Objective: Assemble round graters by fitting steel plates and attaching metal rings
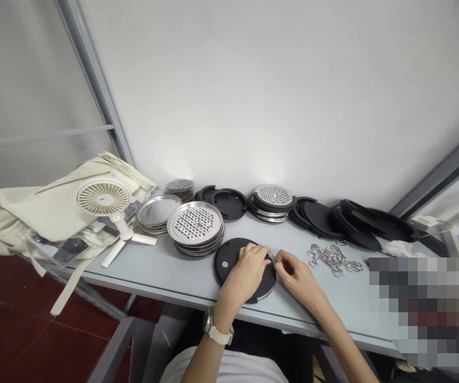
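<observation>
Perforated steel plates sit stacked at eleven o'clock, metal rings at three; the left hand grips a black disc, the right hand pinching a small metal piece at its rim.

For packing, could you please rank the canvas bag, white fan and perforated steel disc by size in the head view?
Canvas bag, largest; then white fan and perforated steel disc, too alike to rank.

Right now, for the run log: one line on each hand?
left hand: on black round disc | right hand: fingertips at small metal piece by disc rim | nearby: metal ring clips, stacked perforated steel discs
</observation>
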Demonstrator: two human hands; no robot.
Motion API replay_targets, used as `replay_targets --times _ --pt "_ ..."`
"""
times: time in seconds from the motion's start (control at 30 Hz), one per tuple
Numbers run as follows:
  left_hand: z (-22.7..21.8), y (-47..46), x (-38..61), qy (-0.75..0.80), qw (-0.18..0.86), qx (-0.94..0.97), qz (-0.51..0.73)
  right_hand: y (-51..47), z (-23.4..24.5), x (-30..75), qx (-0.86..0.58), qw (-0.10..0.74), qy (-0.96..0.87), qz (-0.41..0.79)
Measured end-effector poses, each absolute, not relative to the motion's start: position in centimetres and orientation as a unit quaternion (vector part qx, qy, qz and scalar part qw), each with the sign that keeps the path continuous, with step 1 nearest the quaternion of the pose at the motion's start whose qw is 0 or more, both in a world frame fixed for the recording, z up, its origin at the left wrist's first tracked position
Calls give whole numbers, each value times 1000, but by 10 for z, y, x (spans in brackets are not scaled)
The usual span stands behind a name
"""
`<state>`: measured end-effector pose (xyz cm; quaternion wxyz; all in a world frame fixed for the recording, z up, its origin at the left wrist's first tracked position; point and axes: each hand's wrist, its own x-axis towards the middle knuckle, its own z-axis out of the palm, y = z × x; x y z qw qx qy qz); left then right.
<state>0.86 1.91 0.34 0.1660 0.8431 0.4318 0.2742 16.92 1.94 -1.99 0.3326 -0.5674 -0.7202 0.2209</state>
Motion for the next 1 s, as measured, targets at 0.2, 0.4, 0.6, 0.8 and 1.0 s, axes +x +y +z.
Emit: replay_targets --times 0.2,0.4,0.6,0.8,1.0 --pt "3 19 8 436 175 839 274 18 -20 167 -557 309 -750 180" --pt "3 19 8 438 177 837 277 20 -21 166 -556 301 -759 157" --pt "4 20 10 435 176 839 276 19 -20 165 -562 308 -749 166" --pt "4 19 10 442 178 838 267 17 -18 164 -554 327 -747 167" --pt "5 19 11 441 182 839 263 18 -19 164 -555 336 -741 174"
